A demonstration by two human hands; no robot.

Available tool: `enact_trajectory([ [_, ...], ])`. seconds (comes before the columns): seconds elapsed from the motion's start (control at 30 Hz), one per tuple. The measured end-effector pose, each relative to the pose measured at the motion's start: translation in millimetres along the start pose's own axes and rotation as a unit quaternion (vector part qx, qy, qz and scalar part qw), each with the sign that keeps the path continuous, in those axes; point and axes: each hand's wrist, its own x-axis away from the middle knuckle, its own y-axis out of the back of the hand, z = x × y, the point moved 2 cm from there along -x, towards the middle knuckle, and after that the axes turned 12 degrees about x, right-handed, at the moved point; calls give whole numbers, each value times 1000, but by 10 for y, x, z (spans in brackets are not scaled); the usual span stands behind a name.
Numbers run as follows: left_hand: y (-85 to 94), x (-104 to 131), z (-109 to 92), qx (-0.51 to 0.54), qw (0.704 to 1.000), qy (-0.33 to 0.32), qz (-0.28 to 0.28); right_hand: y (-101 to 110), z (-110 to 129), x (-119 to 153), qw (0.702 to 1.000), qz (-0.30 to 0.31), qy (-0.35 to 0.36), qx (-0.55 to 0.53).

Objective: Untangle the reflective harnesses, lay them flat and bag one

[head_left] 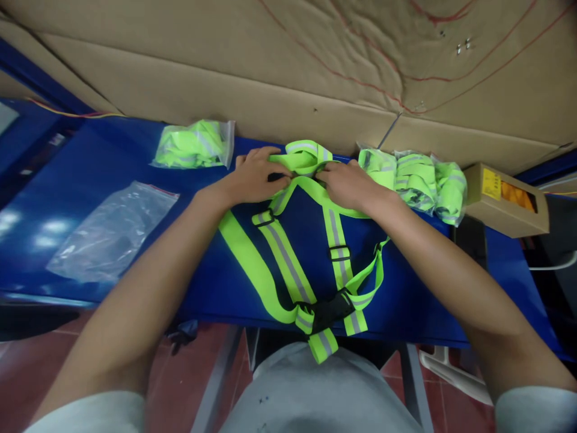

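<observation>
A neon yellow-green reflective harness (289,260) with grey stripes and black slide adjusters lies spread on the blue table. Its black buckle (332,311) sits near the front edge, with a strap end hanging over. At the far end of the harness, my left hand (260,175) pinches the gathered straps between thumb and fingers. From the other side my right hand (345,182) grips the same bunch, its fingertips partly hidden by the webbing. One strap forms a loop just beyond both hands.
An unfilled clear zip bag (115,231) lies at left. Behind it is a bagged harness (193,144); several more bagged harnesses (413,179) stand at right beside a cardboard box (507,201). A cardboard wall (202,72) with red wires closes off the blue table's (406,270) back.
</observation>
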Motion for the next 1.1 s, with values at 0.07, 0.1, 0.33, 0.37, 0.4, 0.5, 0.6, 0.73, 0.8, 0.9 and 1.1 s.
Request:
enact_trajectory([
  [0.07,55,79,33,-9,1000,-2,-6,-38,59,8,998,-25,38,-39],
  [0.1,81,111,38,-16,1000,1,-13,-50,96,1,996,-38,58,-57],
  [0.33,104,128,40,-77,993,56,-73,-76,129,-165,998,-35,38,-36],
  [0.37,93,106,50,-77,993,67,-62,-72,95,-185,999,-24,25,-33],
  [0.4,83,84,55,-76,993,76,-50,-65,62,-201,999,-15,17,-33],
  [0.5,84,40,26,-69,994,73,-51,-10,10,-221,999,-15,6,-33],
  [0.6,102,38,-53,-58,993,47,-93,93,37,-195,998,-49,-20,-17],
  [0.73,94,52,-116,-60,992,36,-102,212,112,-112,994,-75,-67,32],
  [0.8,82,57,-120,-71,993,39,-85,220,147,-85,995,-75,-49,46],
  [0.9,65,69,-111,-70,995,51,-51,163,186,-91,995,-79,38,37],
  [1.1,38,64,-28,-60,992,92,-66,25,123,-167,996,-71,40,29],
])
